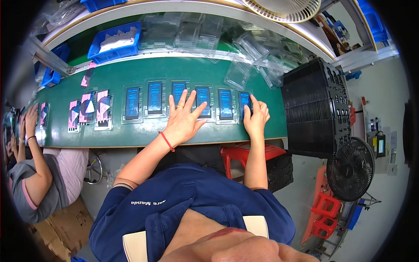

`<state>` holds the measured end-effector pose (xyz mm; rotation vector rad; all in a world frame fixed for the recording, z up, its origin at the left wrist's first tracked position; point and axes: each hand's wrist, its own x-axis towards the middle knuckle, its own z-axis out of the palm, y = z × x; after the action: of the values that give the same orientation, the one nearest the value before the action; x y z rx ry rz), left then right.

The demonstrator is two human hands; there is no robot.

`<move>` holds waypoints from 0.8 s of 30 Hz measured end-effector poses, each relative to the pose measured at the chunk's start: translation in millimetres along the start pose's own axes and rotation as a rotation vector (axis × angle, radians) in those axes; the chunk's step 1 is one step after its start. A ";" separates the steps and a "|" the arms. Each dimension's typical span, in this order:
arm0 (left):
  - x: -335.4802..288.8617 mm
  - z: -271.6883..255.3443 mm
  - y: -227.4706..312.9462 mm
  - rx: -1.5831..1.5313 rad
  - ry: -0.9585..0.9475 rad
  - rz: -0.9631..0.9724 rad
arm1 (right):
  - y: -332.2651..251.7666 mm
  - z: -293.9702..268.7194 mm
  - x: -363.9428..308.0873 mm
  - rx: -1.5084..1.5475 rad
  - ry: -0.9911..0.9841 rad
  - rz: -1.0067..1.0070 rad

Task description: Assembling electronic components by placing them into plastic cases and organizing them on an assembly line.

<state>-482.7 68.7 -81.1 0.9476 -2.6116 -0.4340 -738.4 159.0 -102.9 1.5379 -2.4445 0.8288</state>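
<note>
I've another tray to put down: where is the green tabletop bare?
Bare tabletop shows between the blue bin and the dark packs, and, narrowly, between the right hand and the black crates. It's crowded along the pack row, where the left hand also lies, and around the pink pieces.

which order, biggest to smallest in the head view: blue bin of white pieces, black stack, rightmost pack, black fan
1. Black stack
2. Black fan
3. Blue bin
4. Rightmost pack, partly covered by the right hand
</note>
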 end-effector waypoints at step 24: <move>84.7 -143.9 -231.3 0.045 0.456 -0.418 | -42.7 27.9 39.5 0.053 -0.142 -0.116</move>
<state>-356.9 -181.0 -24.5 1.4245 -2.0224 -0.2202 -715.2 99.4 -94.7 1.7970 -2.4177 0.7950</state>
